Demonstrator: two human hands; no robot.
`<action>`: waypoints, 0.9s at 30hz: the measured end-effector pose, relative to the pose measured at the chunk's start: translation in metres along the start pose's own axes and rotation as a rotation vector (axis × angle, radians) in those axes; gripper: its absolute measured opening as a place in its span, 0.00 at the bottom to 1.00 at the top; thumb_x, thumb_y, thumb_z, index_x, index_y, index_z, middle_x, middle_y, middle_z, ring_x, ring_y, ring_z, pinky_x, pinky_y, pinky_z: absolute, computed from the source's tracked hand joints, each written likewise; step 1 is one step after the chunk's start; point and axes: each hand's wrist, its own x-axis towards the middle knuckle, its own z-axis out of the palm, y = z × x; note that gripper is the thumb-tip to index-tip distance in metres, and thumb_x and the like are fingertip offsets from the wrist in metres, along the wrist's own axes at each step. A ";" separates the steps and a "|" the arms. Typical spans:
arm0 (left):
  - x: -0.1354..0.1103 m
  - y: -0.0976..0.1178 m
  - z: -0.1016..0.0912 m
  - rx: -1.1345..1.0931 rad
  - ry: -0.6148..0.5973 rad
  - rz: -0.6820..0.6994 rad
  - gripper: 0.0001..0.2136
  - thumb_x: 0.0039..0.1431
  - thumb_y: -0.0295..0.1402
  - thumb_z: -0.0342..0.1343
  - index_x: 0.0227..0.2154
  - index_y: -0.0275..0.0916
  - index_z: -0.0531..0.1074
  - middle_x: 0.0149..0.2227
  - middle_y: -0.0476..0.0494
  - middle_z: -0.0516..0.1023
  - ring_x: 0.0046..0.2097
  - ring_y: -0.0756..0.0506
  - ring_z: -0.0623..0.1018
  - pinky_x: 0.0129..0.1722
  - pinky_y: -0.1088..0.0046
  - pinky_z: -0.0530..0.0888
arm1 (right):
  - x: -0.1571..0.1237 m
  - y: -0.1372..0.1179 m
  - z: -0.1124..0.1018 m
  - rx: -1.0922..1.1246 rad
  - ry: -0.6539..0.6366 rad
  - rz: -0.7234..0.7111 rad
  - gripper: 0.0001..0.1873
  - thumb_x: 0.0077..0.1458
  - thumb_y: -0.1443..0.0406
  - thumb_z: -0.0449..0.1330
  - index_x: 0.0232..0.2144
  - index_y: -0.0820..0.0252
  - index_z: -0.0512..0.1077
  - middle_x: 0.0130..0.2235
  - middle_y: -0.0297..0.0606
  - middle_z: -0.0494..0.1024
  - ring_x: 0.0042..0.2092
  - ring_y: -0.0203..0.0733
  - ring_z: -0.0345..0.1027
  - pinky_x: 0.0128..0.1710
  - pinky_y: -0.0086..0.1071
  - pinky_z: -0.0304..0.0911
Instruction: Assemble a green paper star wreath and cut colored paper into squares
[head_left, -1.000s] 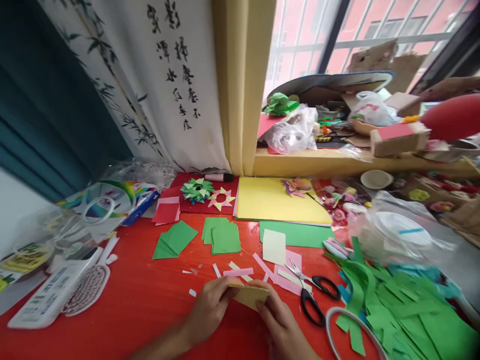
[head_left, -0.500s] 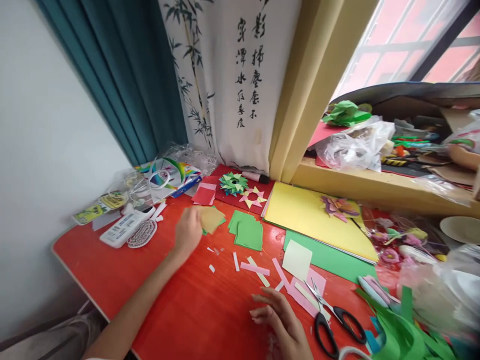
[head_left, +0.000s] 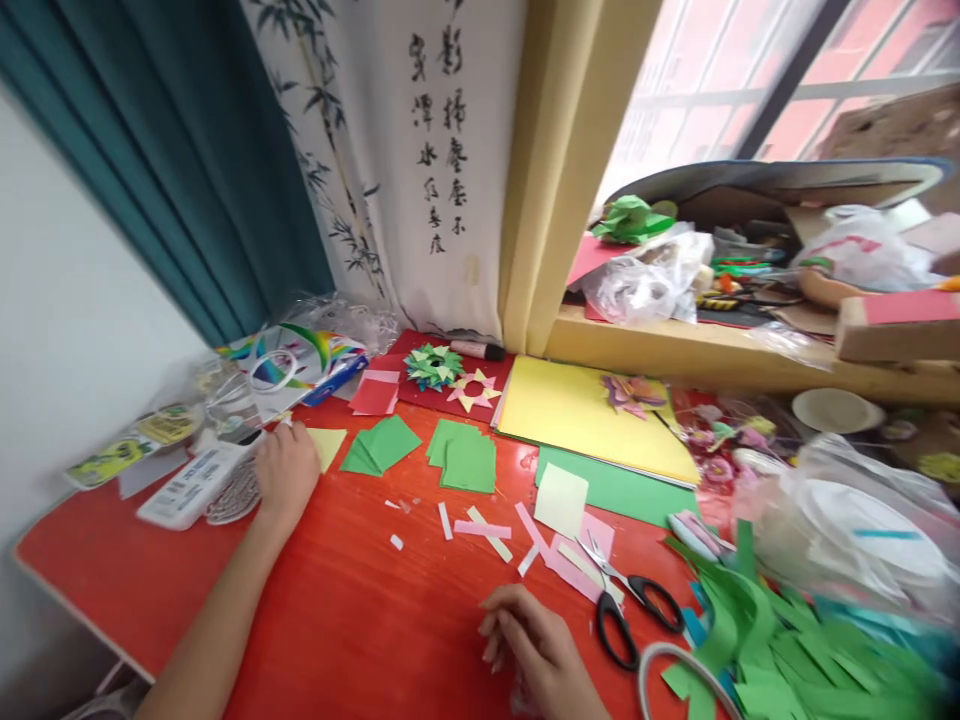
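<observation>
At the left of the table, my left hand (head_left: 289,472) is closed on a yellow paper piece (head_left: 328,447), whose right part sticks out past the fingers. Just left of that hand are a white glue bottle (head_left: 193,487) and a patterned oval item (head_left: 234,490), partly covered. To its right lie green paper squares (head_left: 381,445), with a second green stack (head_left: 468,458) beyond them. My right hand (head_left: 536,640) rests near the front, holding nothing, its fingers loosely bent and apart. Scissors (head_left: 626,588) with black handles lie spread beside it, over pink paper (head_left: 585,550) and a pale square (head_left: 561,500).
Folded paper rings (head_left: 433,368) sit on red paper at the back. A yellow paper stack (head_left: 585,410) lies against the window ledge (head_left: 675,345), which is cluttered with bags. Green strips (head_left: 787,640) heap at the right. Small scraps (head_left: 484,530) lie mid-table.
My left hand has moved left with the yellow paper, off the green squares and over toward the glue bottle. My right hand's fingers have curled slightly. The view has turned right.
</observation>
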 end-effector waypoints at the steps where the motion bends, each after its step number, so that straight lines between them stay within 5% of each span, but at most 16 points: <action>1: 0.001 0.003 -0.005 0.000 0.014 0.028 0.18 0.60 0.28 0.34 0.45 0.22 0.64 0.40 0.24 0.69 0.42 0.33 0.69 0.39 0.60 0.64 | -0.001 -0.002 0.000 -0.052 -0.031 0.003 0.16 0.58 0.55 0.47 0.34 0.62 0.65 0.26 0.34 0.67 0.23 0.30 0.61 0.22 0.24 0.58; 6: -0.005 0.042 -0.033 -0.090 0.115 0.354 0.17 0.61 0.33 0.38 0.49 0.31 0.64 0.43 0.33 0.71 0.46 0.35 0.68 0.45 0.58 0.63 | -0.010 -0.011 -0.006 -0.465 -0.293 -0.149 0.13 0.47 0.72 0.49 0.31 0.61 0.72 0.20 0.29 0.65 0.21 0.28 0.54 0.23 0.20 0.51; 12: -0.069 0.116 -0.060 -0.455 -0.025 0.843 0.19 0.62 0.36 0.42 0.52 0.32 0.62 0.54 0.35 0.66 0.57 0.40 0.64 0.56 0.61 0.61 | -0.019 -0.008 -0.004 -0.965 -0.471 -0.352 0.10 0.45 0.64 0.52 0.31 0.56 0.72 0.17 0.28 0.69 0.19 0.30 0.54 0.23 0.24 0.48; 19: -0.144 0.110 -0.057 -0.421 -0.132 0.647 0.30 0.60 0.45 0.42 0.60 0.31 0.49 0.60 0.30 0.56 0.62 0.36 0.55 0.55 0.55 0.64 | -0.022 0.002 0.003 -1.284 -0.415 -0.534 0.09 0.49 0.61 0.50 0.28 0.57 0.69 0.15 0.30 0.68 0.16 0.33 0.51 0.19 0.29 0.38; 23: -0.153 0.110 -0.050 -0.435 -0.132 0.588 0.32 0.60 0.45 0.42 0.61 0.29 0.44 0.62 0.26 0.50 0.63 0.35 0.50 0.56 0.52 0.62 | -0.022 0.003 0.001 -1.282 -0.394 -0.574 0.08 0.50 0.62 0.50 0.29 0.57 0.67 0.15 0.30 0.69 0.17 0.33 0.55 0.19 0.29 0.37; 27: -0.152 0.125 -0.061 -0.504 -0.241 0.729 0.31 0.61 0.43 0.42 0.62 0.34 0.42 0.63 0.33 0.49 0.64 0.39 0.50 0.58 0.56 0.60 | -0.022 0.002 0.000 -1.324 -0.389 -0.595 0.09 0.52 0.62 0.47 0.30 0.56 0.67 0.16 0.31 0.69 0.17 0.35 0.56 0.19 0.30 0.38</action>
